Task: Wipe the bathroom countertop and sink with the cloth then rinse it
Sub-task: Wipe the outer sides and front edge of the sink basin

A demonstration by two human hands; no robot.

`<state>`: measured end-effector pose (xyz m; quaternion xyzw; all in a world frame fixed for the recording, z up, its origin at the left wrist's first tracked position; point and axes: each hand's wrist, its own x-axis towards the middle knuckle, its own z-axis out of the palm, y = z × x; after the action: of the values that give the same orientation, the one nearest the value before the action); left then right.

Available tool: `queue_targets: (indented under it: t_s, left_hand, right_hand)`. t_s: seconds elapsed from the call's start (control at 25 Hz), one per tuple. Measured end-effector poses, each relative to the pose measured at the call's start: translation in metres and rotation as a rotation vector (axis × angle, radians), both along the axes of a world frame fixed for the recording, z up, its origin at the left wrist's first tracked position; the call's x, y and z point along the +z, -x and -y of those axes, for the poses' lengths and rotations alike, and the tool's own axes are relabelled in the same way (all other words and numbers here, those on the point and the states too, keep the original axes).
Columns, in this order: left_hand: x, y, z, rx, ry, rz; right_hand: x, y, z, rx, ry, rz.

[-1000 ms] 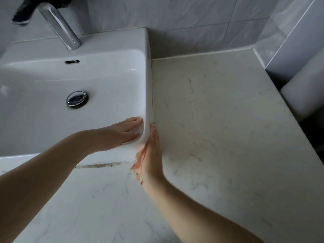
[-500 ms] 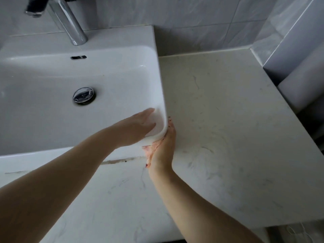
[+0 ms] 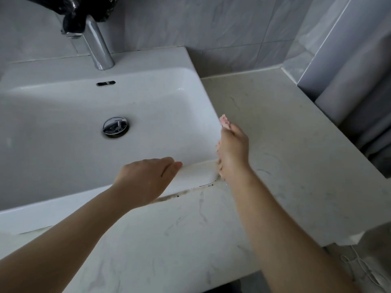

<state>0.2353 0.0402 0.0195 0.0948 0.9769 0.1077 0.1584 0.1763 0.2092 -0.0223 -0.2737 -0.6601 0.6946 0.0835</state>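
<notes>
smooth glossy white sink (image 3: 63, 132), boxy with rounded corners and a chrome drain (image 3: 115, 126); sits on a pale veined marble-look desk (image 3: 296, 166); right hand (image 3: 232, 151) presses a small pinkish cloth (image 3: 224, 122) against the sink's outer right wall, fingers curled round it; left hand (image 3: 146, 178) lies flat on the front rim, fingers together, holding nothing

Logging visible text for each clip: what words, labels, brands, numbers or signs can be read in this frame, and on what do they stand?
None can be read.
White ceramic sink: no mark visible.
Chrome tap: no brand visible.
Round chrome drain plug: only reflections.
Pale marble-look countertop: veining only.
Grey wall tiles: blank.
</notes>
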Motion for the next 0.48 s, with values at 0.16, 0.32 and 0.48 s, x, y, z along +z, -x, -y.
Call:
queue_targets:
  t_s: [0.16, 0.32, 0.48]
  left_hand:
    - [-0.005, -0.001, 0.004, -0.046, 0.010, -0.086]
    - [-0.009, 0.000, 0.008, -0.105, -0.008, -0.112]
    - [0.003, 0.014, 0.029, -0.219, -0.138, 0.142]
  right_hand:
    - [-0.012, -0.035, 0.027, -0.030, -0.284, -0.262]
    - [-0.022, -0.047, 0.044, -0.151, -0.236, -0.395]
    - [-0.007, -0.031, 0.013, -0.099, -0.091, -0.184]
